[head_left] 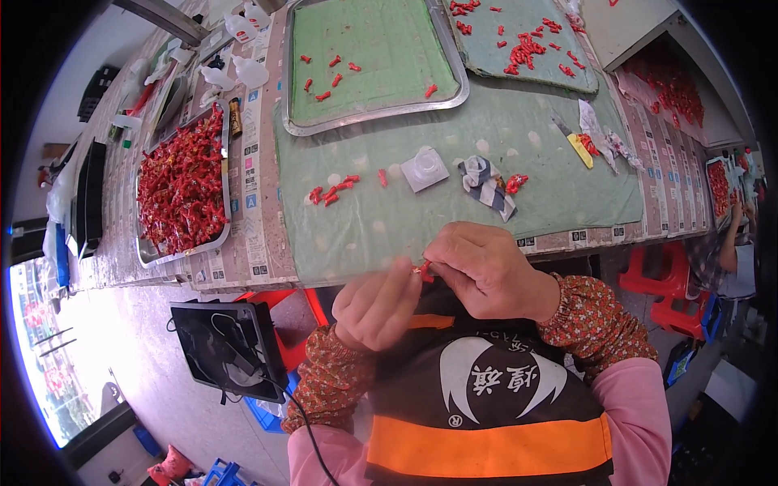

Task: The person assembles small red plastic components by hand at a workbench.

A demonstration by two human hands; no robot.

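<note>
In front of my apron, just off the table's near edge, a small red piece [425, 274] sits between my fingertips. It has a little yellowish spot; its exact kind is too small to make out. My right hand [492, 271] pinches it with thumb and forefinger. The fingers of my left hand [377, 303], slightly blurred, close on its other side. On the green cloth [356, 235] beyond lie several loose red pieces [331, 193], a square whitish block with a round top [425, 169], a striped rag [486, 186] and a red clump [515, 184] beside it.
At left stands a metal tray heaped with red pieces [182, 182]. Two cloth-lined trays stand at the back, a green one [365, 49] and a pale one [519, 77]. A yellow-handled knife [580, 150] lies at right. Below the table are a black bin [231, 348] and red stools [656, 271].
</note>
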